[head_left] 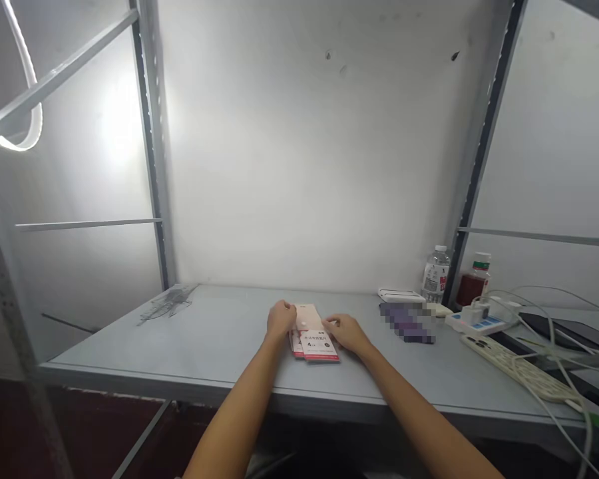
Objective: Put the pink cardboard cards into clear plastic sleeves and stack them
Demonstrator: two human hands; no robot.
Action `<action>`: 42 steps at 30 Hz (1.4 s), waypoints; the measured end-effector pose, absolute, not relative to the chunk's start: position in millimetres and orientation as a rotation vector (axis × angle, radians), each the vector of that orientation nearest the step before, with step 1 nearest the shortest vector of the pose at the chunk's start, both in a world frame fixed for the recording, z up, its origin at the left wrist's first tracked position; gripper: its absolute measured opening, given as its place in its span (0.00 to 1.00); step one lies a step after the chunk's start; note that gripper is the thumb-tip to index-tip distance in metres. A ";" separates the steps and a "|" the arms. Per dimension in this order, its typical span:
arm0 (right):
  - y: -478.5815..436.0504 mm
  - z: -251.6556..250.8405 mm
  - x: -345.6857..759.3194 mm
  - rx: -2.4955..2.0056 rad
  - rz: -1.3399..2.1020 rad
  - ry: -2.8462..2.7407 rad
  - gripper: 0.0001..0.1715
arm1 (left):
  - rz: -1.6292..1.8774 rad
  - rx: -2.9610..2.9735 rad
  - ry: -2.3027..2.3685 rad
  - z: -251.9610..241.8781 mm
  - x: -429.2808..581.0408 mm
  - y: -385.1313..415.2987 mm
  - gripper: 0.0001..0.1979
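Two flat printed packets point(319, 347) lie overlapping on the grey table point(204, 339), white with red lower edges, dark lettering and a "4". Just beyond them, a pale pink piece point(307, 316) with a small round spot adjoins the front packet; whether the two are one item I cannot tell. My left hand point(281, 319) has its fingers curled on the left edge of the pale piece. On the opposite side, my right hand point(348, 332) pinches near the right edge, where the pale piece meets the packet. The fingertips are partly hidden.
Right of my hands are a purple blurred item point(406, 321), a white box point(400, 295), a water bottle point(435, 274), a red jar point(473, 279), a power strip point(476, 321) and a cream keyboard point(519, 369) under loose cables. Clear crumpled plastic point(167, 303) lies far left.
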State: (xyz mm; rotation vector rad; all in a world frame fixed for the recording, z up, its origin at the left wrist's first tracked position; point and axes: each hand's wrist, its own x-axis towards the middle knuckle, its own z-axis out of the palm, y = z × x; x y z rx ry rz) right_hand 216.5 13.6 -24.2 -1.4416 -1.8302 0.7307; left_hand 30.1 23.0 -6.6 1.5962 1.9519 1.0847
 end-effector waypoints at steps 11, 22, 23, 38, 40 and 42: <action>25.6 -22.4 241.1 -1.496 0.627 -1.558 0.17 | 1.150 1.732 2.106 6.7 -14.2 17.8 0.14; 49.9 -29.8 219.9 -1.518 0.633 -1.666 0.16 | 0.472 2.434 1.993 15.7 40.5 -3.2 0.29; 50.5 -30.0 216.6 -1.514 0.621 -1.689 0.16 | 0.358 2.443 2.005 17.2 47.3 -4.6 0.29; 47.4 -30.6 191.5 -1.465 0.412 -1.749 0.18 | -0.352 2.413 2.107 22.4 97.7 16.0 0.21; 46.0 -30.6 193.0 -1.517 0.375 -1.716 0.18 | -0.164 2.442 2.108 17.9 97.4 18.7 0.16; 43.9 -29.6 194.5 -1.589 0.368 -1.666 0.18 | 0.040 2.491 2.079 15.8 91.8 20.5 0.12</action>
